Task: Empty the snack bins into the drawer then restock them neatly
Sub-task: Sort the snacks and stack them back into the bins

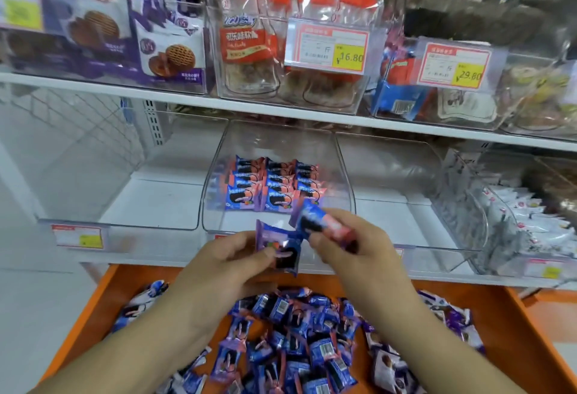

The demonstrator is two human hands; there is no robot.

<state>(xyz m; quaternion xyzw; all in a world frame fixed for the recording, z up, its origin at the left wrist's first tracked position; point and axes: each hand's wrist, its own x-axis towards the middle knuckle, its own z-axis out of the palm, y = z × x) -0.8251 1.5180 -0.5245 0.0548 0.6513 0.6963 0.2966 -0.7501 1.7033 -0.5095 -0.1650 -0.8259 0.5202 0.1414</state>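
Clear bin [215,175], packets [274,186] (rowed) — drawer [93,297] heaped

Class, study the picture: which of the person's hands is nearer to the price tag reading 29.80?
Right. The right hand is below and left of the 29.80 price tag; the left hand is farther left.

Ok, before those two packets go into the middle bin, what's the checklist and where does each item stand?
1. Left hand grips a packet: ok.
2. Right hand grips a second packet: ok.
3. Middle bin has bare floor in front of the rows: ok.
4. Rows already placed are neat and face one way: ok.
5. Held packets face the same way as the rows: cannot tell, blurred.
6. Drawer still holds loose packets to restock: ok.
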